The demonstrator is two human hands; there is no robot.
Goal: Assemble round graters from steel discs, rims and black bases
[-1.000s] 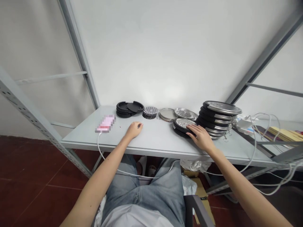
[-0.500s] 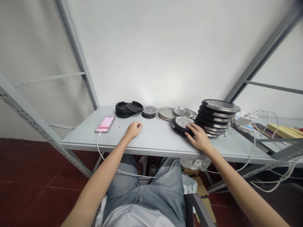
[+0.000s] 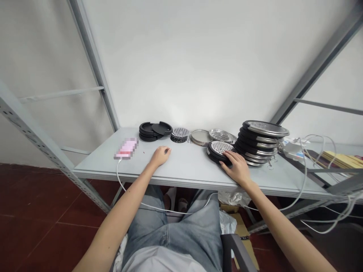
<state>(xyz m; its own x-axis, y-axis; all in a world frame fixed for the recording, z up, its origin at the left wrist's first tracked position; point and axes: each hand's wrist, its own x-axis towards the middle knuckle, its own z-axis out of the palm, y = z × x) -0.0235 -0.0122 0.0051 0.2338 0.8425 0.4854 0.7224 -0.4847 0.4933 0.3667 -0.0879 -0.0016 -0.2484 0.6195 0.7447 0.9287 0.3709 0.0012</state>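
My left hand [image 3: 161, 155] rests curled on the grey shelf table [image 3: 187, 166], with a small dark thing showing at its fingers that I cannot make out. My right hand [image 3: 236, 166] lies with spread fingers on the near right edge of a short stack of black round discs [image 3: 219, 150], whose top has a perforated silver plate. Just right of it rises a tall stack of black and silver round pieces [image 3: 255, 143]. Behind stand silver rings [image 3: 200, 136], a small pile of silver perforated plates [image 3: 179, 133] and stacked black rings [image 3: 154, 132].
A pink phone [image 3: 126, 148], pixelated, lies at the left with a white cable [image 3: 121, 184] running over the table's front edge. Metal posts [image 3: 93, 56] frame both sides. At the right are white cables, a white box [image 3: 295, 150] and yellow boards [image 3: 343, 159].
My right hand has shifted slightly left and its fingers have drawn a little closer together on the short stack. My left hand has not visibly moved.
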